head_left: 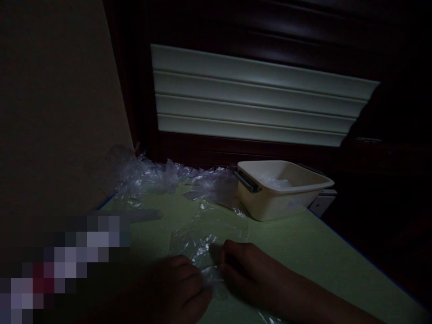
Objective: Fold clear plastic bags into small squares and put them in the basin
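A thin, clear plastic bag (205, 246) lies crinkled on the green tabletop in front of me. My right hand (245, 272) pinches its near part between thumb and fingers. Beside it on the left, my left hand (184, 288) is closed with curled fingers at the same plastic, its fingertips partly hidden in shadow. The two hands are close together, a small fold of plastic showing between them. Dim light hides finer detail of the bag.
A cream plastic tub (280, 202) with dark handles stands at the table's back right, clear plastic inside. Crumpled clear bags (151, 177) are heaped along the back left. Behind is a dark-framed slatted panel (253, 99); a wall rises at left. Blurred blocks cover the lower left.
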A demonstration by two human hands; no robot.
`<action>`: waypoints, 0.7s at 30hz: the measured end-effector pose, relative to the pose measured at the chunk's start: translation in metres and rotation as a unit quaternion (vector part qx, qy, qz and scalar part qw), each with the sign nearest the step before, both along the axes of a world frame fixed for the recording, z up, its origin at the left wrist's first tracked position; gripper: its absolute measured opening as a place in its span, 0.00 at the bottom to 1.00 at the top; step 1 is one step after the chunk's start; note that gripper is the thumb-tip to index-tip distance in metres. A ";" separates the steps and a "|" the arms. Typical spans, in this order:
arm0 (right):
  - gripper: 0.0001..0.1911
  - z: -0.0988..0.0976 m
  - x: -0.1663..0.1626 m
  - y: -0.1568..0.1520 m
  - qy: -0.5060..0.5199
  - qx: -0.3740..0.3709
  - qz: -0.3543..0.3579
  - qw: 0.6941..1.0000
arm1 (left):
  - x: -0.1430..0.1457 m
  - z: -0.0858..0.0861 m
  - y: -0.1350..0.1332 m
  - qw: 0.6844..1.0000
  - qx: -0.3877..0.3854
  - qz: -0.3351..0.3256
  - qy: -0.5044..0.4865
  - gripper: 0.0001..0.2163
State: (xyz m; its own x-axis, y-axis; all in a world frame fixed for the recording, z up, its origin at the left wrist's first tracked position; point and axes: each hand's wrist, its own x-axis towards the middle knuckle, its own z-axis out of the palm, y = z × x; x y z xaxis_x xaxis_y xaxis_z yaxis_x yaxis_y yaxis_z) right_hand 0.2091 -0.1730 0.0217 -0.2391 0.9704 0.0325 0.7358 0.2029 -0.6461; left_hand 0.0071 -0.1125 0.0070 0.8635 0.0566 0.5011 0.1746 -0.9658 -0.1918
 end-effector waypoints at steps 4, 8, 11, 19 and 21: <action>0.02 0.004 -0.001 0.000 0.013 0.000 0.000 1.000 | 0.002 0.005 -0.001 0.999 0.003 -0.036 -0.009 0.15; 0.06 0.011 -0.003 -0.001 0.058 0.019 -0.012 0.998 | 0.000 0.002 0.002 0.999 -0.033 0.019 0.012 0.10; 0.15 0.014 -0.003 -0.002 0.115 0.010 0.002 0.993 | 0.000 -0.004 0.005 0.997 -0.048 -0.043 0.049 0.09; 0.20 0.014 -0.002 -0.005 0.166 -0.043 0.077 0.982 | 0.000 -0.001 0.000 0.992 -0.109 0.016 0.067 0.06; 0.13 0.015 -0.003 -0.005 0.134 -0.006 0.068 0.989 | -0.001 0.000 -0.001 0.994 -0.098 0.005 0.056 0.07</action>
State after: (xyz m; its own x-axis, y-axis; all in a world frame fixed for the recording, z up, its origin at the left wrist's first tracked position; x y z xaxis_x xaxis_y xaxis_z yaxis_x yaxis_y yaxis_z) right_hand 0.2065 -0.1776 0.0368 -0.3514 0.9308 0.1011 0.5036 0.2789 -0.8177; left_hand 0.0064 -0.1138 0.0068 0.9120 0.1523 0.3810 0.1723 -0.9849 -0.0187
